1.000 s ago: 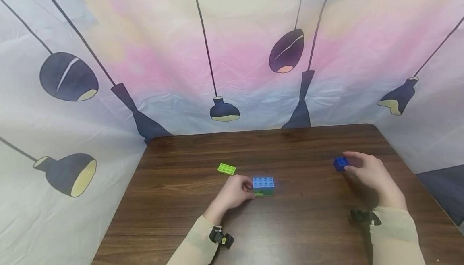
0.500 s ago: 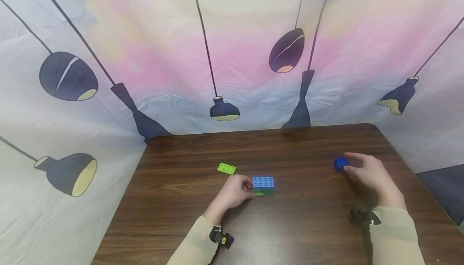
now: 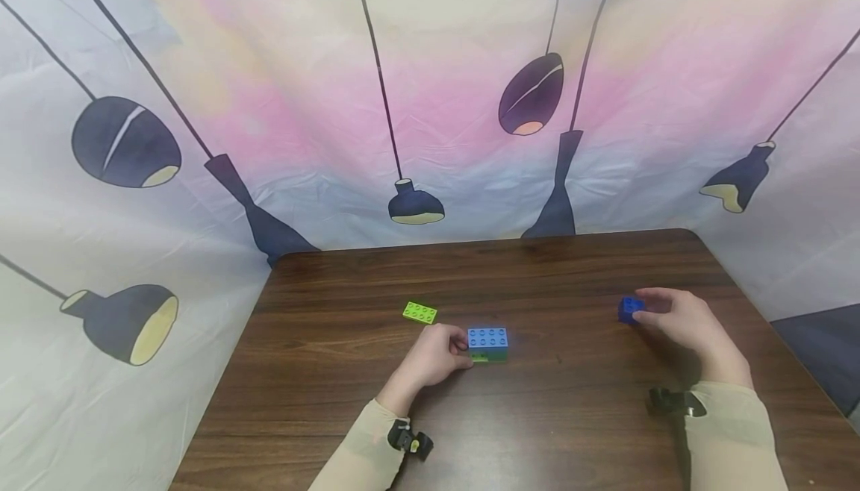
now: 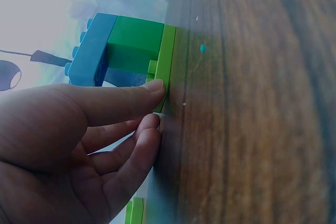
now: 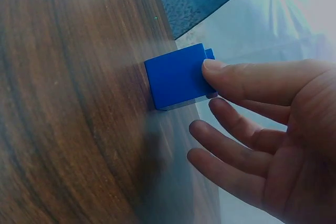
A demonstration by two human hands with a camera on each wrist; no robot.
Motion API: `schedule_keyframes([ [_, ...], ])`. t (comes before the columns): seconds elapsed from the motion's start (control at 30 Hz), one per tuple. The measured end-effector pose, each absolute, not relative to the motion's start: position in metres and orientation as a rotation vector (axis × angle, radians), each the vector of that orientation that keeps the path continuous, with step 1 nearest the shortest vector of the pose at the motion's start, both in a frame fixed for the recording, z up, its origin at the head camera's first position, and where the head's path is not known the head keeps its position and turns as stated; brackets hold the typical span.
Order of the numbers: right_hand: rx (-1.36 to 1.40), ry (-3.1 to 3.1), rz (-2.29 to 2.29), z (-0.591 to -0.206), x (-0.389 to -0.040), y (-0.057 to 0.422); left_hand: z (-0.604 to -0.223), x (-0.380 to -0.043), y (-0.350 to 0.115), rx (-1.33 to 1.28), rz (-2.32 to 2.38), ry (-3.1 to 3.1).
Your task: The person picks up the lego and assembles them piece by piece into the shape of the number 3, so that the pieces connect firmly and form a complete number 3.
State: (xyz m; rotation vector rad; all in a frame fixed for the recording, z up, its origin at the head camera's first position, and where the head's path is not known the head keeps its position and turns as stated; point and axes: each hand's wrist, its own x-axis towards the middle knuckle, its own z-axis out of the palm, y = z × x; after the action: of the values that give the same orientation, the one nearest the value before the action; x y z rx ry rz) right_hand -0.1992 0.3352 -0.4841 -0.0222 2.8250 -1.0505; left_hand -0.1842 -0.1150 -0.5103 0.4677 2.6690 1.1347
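As right grip (image 3: 687,322) pinches blue block (image 5: 176,77) | at fingertips (image 5: 216,66) (studs up)

The dark brown wood-grain worktop (image 3: 564,431) has a soft sheen; the deep blue cube-like plastic brick (image 5: 176,80) looks smooth, as do the oblong light blue plastic brick (image 4: 94,51), the green plastic block (image 4: 136,43) and the flat lime-green plastic plate (image 4: 166,56); the pastel printed cloth backdrop (image 3: 450,88) is matt and creased

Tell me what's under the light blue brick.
A green brick sits under part of the light blue brick, with a lime base below. The left hand covers some of the base; the joined faces can't be seen.
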Motion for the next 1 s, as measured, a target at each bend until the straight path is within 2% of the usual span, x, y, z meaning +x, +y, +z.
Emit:
schedule_keyframes([
  [1.0, -0.041, 2.791, -1.120, -0.4933, -0.2014, 0.3351, -0.5097, -0.1845, -0.1154, 0.485, 1.129, 2.671],
])
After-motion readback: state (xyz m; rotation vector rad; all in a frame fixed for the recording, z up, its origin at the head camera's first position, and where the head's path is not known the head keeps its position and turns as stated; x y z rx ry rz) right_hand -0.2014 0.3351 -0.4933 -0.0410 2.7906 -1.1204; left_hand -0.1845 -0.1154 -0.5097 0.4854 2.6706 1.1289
